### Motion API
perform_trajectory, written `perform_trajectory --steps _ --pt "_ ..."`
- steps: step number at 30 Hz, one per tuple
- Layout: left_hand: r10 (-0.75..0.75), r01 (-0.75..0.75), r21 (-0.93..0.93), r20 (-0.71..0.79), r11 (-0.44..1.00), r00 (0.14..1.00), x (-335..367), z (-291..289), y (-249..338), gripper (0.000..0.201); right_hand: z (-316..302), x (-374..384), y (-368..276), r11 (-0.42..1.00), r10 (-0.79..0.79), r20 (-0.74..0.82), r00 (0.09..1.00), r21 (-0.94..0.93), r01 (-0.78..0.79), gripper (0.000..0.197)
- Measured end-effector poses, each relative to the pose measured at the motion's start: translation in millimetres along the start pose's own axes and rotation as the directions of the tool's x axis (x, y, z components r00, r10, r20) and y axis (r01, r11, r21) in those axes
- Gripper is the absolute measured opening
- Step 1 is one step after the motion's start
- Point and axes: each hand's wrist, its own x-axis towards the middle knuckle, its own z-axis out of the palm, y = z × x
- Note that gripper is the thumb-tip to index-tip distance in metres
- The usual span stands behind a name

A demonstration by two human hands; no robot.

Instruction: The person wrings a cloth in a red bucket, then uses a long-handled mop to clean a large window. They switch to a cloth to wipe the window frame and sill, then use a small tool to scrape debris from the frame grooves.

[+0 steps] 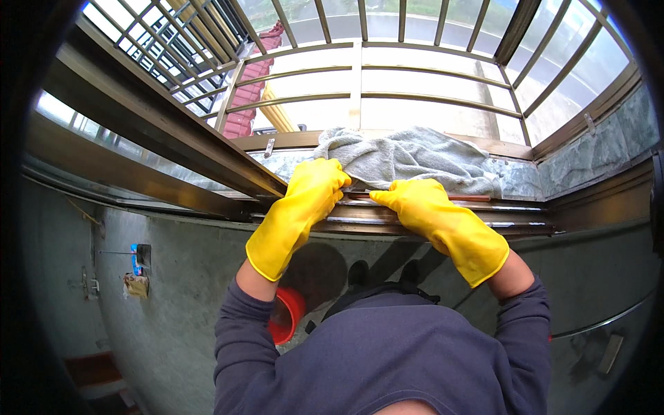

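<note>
Your yellow-gloved left hand (299,211) and right hand (443,225) bend at the near edge of the bunched gray towel (422,155) on the sill (523,181); whether the fingers pinch it cannot be told. Advisable: press evenly along the window track (522,216). The sash (173,123) crowds your left; the track opens rightward.

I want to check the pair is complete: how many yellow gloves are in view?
2: the left glove is on the left hand, the right glove on the right hand, both by the grey cloth.
</note>
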Motion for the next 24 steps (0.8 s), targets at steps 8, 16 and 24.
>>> perform_trajectory --steps 8,16,24 --pt "-0.111 0.068 -0.330 -0.112 0.941 0.988 -5 12 0 0.013 6 2 0 0.984 -0.030 -0.099 0.995 0.170 0.047 0.029" --pt "-0.350 0.083 -0.557 -0.392 0.826 0.851 0 0 20 0.023 -4 -26 25 0.971 -0.234 -0.357 0.905 -0.133 0.199 0.035" --pt "-0.115 0.112 -0.083 -0.023 0.990 0.993 -1 2 10 0.017 2 -17 8 0.972 -0.129 -0.081 0.988 -0.209 0.110 0.051"
